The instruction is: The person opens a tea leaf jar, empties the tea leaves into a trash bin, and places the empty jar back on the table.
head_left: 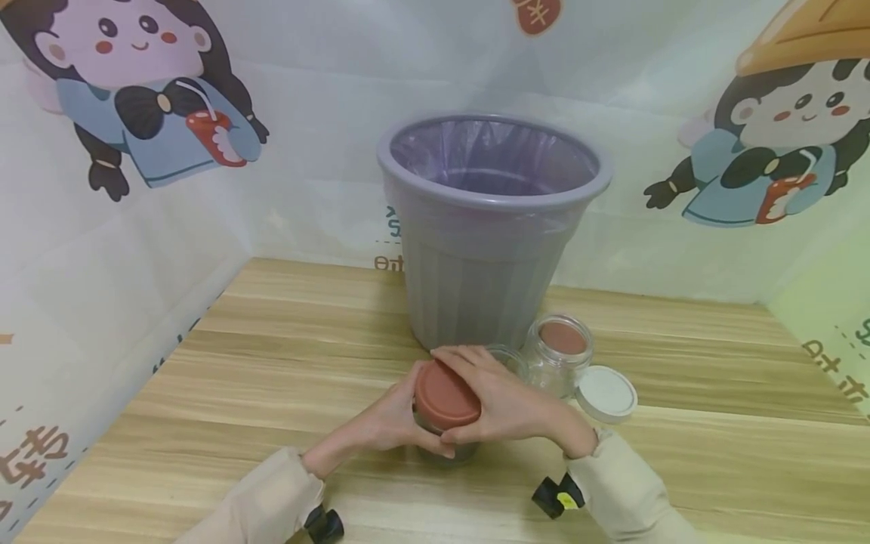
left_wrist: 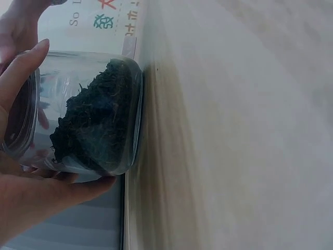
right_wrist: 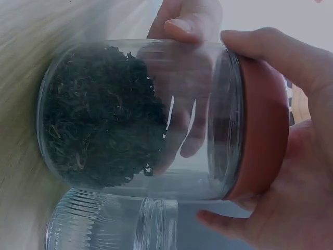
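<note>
A clear jar of dark dried leaves, which look like tea leaves [right_wrist: 99, 120], stands on the wooden table with a reddish-brown lid [head_left: 447, 393] on it. My left hand [head_left: 397, 415] holds the jar's clear wall [left_wrist: 54, 73] from the left, with fingers behind it. From the right, my right hand [head_left: 506, 397] grips the lid, its thumb at the near edge and fingers over the far side. In the right wrist view, thumb and fingers spread around the lid [right_wrist: 263, 130]. A second clear jar [head_left: 506, 355] is partly hidden behind my right hand.
Behind the hands rises a tall grey bin [head_left: 476, 279] lined with a bag. A clear jar [head_left: 553, 374] with a reddish-brown disc in its mouth stands beside it. Near that jar lies a white lid [head_left: 607, 394]. Printed sheeting [head_left: 319, 151] surrounds the wooden table [head_left: 204, 423].
</note>
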A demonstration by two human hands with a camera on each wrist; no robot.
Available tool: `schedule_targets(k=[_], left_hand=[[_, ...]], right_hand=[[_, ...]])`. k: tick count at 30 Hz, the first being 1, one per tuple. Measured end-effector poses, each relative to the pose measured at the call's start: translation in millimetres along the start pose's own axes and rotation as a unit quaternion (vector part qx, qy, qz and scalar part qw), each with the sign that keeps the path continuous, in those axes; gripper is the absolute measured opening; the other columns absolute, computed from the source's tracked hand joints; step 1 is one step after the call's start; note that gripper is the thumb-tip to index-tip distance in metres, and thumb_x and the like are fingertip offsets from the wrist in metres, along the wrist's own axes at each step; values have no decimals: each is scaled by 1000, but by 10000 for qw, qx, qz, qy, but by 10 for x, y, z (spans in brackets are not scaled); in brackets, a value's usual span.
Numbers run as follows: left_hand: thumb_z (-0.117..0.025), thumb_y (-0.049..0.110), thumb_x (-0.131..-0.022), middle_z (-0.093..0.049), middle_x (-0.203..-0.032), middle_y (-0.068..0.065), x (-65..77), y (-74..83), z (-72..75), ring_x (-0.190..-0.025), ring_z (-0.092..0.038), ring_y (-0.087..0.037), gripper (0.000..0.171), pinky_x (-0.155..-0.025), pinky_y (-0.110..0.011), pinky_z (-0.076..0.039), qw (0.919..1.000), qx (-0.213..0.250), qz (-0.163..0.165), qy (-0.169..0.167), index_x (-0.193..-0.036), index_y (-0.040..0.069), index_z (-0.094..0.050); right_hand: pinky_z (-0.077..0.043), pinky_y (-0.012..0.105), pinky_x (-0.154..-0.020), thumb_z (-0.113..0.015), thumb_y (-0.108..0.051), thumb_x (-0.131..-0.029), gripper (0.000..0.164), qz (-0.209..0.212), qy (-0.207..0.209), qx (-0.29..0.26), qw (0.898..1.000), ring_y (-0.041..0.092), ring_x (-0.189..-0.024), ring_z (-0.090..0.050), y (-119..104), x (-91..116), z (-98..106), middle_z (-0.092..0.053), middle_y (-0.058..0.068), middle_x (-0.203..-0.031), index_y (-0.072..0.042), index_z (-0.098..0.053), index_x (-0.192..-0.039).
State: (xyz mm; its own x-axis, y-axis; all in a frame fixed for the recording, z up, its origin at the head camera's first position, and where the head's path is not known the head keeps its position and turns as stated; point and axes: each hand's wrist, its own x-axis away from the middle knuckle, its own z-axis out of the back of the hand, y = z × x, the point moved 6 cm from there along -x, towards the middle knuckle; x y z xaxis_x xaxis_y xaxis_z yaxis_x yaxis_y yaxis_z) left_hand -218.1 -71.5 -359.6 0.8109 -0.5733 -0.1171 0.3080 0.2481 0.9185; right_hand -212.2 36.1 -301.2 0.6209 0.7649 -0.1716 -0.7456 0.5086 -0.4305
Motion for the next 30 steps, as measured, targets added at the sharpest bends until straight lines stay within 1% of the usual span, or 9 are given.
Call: schedule_targets(k=[4, 6, 8, 11, 14, 17, 22, 25, 30], left_hand=[[-83, 17, -60, -44, -125, -6, -5, 9, 5, -113, -45, -20, 88, -94, -37, -38, 10000, 23, 31, 19, -128, 9, -28], [-82, 16, -60, -44, -126, -7, -6, 14, 6, -114, -45, -20, 88, -94, -36, -38, 10000, 65, 5, -9, -129, 9, -27], [-82, 18, -61, -44, -126, -7, -7, 17, 10, -114, -45, -20, 88, -94, -35, -38, 10000, 36, -13, -7, -129, 9, -27], [-82, 19, -61, -43, -127, -8, -9, 15, 15, -115, -45, -20, 89, -95, -35, -38, 10000, 10, -22, -12, -129, 8, -27], [-82, 20, -61, -44, -126, -9, -15, 4, 17, -114, -45, -21, 88, -95, -35, -38, 10000, -26, 7, -11, -129, 7, -27], [-82, 18, -61, -44, -126, -10, -19, -15, 14, -113, -46, -22, 86, -95, -35, -38, 10000, -8, 84, -10, -127, 7, -27], [-82, 15, -61, -46, -123, -12, -20, -35, 5, -111, -47, -23, 84, -94, -35, -38, 9999, -2, 167, 11, -125, 5, -28], [-82, 15, -61, -46, -124, -11, -16, -37, 1, -112, -46, -23, 84, -95, -36, -38, 9998, 90, 183, -6, -125, 6, -29], [-83, 15, -60, -45, -126, -7, -7, -19, -2, -115, -44, -21, 85, -96, -37, -36, 9997, 202, 115, -49, -125, 9, -29]], right_hand=[[-41, 44, -89, -70, -54, -65, 98, -443, 425, 594, 9963, 28, -117, -38, -26, 1, -4, -36, 17, -131, 0, -29, -136], [-42, 44, -86, -64, -64, -64, 102, -723, 686, 1196, 9878, 28, -111, -41, -49, 7, -16, -39, 18, -126, 0, -30, -136], [-43, 43, -82, -58, -71, -64, 104, -895, 909, 1770, 9759, 28, -105, -43, -83, 15, -26, -43, 18, -120, 2, -33, -134], [-44, 41, -75, -52, -74, -65, 103, -939, 1190, 2342, 9603, 27, -98, -46, -132, 25, -39, -47, 17, -110, 5, -38, -129], [-46, 38, -72, -53, -71, -67, 96, -804, 1431, 2483, 9547, 26, -92, -47, -164, 29, -39, -49, 16, -103, 7, -44, -123], [-47, 35, -72, -57, -65, -70, 88, -635, 1491, 2406, 9570, 24, -88, -46, -169, 29, -39, -48, 16, -99, 8, -46, -119], [-45, 33, -75, -60, -58, -72, 86, -535, 1205, 1919, 9725, 22, -89, -43, -126, 24, -55, -45, 16, -103, 10, -43, -122], [-45, 33, -76, -63, -56, -71, 87, -503, 1052, 1576, 9806, 22, -91, -43, -99, 19, -51, -45, 15, -105, 10, -40, -125], [-46, 34, -78, -70, -52, -66, 89, -415, 904, 1105, 9889, 22, -96, -45, -57, 12, -11, -47, 14, -110, 9, -40, -125]])
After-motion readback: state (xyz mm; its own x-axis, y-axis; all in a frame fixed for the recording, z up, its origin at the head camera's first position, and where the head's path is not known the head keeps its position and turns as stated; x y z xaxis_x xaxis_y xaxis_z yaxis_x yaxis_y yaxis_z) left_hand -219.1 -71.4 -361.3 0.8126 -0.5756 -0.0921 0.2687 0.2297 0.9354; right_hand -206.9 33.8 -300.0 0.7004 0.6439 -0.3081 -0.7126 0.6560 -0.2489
